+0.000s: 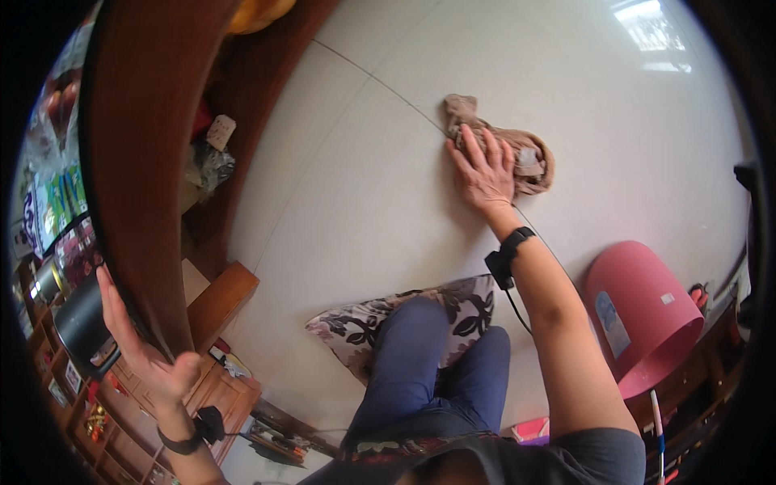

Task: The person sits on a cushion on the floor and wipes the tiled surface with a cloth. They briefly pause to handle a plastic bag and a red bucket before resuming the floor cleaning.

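Note:
My right hand (487,176) lies flat with spread fingers on a crumpled brown cloth (512,142), pressing it against the pale tiled floor (376,163). The cloth extends past my fingertips and to the right of my hand. At the left, my left hand (148,357) is raised with its fingers extended, at the edge of a dark brown wooden furniture top (145,151). It holds nothing that I can see. Below my knees is a floral-patterned cushion (345,330) on the floor.
A pink plastic bin (642,309) lies tipped on its side at the right. A wooden shelf with plastic-wrapped items (215,167) runs below the furniture top. A black cylindrical container (82,324) stands beyond my left hand. Wooden shelving (121,436) fills the lower left.

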The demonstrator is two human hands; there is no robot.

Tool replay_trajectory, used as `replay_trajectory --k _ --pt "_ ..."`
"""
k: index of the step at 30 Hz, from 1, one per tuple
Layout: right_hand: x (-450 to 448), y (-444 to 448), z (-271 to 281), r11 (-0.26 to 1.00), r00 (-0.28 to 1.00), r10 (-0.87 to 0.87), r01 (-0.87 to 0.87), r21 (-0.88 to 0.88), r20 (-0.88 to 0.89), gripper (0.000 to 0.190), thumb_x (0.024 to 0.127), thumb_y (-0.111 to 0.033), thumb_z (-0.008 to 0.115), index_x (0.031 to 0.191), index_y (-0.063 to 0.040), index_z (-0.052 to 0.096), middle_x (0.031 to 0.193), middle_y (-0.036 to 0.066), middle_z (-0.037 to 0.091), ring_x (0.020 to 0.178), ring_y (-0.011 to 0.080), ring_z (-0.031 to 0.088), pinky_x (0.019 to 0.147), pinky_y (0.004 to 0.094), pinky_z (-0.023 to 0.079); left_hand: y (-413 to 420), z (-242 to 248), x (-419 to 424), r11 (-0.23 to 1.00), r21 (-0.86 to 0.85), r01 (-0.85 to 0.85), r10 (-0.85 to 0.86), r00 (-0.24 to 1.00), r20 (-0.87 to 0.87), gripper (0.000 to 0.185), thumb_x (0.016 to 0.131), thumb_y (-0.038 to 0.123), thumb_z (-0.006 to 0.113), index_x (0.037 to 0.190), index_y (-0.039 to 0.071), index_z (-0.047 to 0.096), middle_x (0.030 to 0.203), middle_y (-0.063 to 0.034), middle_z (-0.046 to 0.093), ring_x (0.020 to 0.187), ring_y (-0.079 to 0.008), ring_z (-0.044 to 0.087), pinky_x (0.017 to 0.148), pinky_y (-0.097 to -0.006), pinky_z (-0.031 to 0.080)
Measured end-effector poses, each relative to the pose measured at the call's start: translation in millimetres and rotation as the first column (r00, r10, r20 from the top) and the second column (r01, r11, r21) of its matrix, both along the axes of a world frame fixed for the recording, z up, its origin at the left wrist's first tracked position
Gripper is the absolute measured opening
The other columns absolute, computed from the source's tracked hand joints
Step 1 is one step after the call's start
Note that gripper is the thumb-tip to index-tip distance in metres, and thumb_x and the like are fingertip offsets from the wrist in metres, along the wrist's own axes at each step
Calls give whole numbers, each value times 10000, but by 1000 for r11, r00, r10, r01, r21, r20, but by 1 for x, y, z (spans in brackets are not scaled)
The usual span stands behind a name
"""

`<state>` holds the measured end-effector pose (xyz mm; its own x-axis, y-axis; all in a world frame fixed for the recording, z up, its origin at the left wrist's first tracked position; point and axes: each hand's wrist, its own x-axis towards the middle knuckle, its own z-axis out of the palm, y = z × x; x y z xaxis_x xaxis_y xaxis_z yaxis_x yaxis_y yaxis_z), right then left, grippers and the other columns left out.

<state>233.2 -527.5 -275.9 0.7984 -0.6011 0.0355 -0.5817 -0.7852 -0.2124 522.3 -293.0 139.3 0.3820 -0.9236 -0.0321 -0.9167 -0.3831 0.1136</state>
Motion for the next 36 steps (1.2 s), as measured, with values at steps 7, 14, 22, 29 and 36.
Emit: replay_trajectory --k 7,14,22,29,36 --pt "37 21 12 989 982 -124 135 -68 139 391 805 -145 586 1166 -277 659 1417 -45 500 1247 250 461 996 444 344 -4 4 34 972 23 236 -237 965 110 966 798 604 683 1494 28 340 1529 -264 310 1412 -406 322 1150 -519 259" --pt "184 197 22 451 878 135 -466 761 458 405 876 -225 554 1256 -87 547 1487 174 367 1310 315 417 1050 454 424 -4 20 26 968 148 203 -208 978 22 973 838 622 613 1536 64 231 1552 -295 206 1435 -463 230 1149 -588 227" --pt "252 77 7 818 823 36 -350 456 568 349 886 -226 549 1213 -102 537 1247 124 559 1168 317 547 957 465 472 -19 14 30 936 47 349 -344 934 -96 866 869 462 674 1534 92 262 1556 -281 200 1427 -450 243 1131 -564 294" --pt "2 -89 3 887 915 -395 403 -225 81 416 821 -139 572 1198 -284 672 1444 14 505 1333 265 432 1116 514 285 -26 8 27 945 12 327 -325 943 -73 809 869 319 724 1512 77 296 1559 -267 210 1424 -445 256 1126 -557 299" --pt "-163 -209 -8 697 764 -644 599 -393 22 406 915 -207 522 1295 -319 606 1441 35 512 1303 260 461 1105 472 278 -38 -9 -12 974 80 210 -216 771 600 688 865 265 755 1398 -19 427 1441 -271 411 1308 -419 435 1071 -552 385"
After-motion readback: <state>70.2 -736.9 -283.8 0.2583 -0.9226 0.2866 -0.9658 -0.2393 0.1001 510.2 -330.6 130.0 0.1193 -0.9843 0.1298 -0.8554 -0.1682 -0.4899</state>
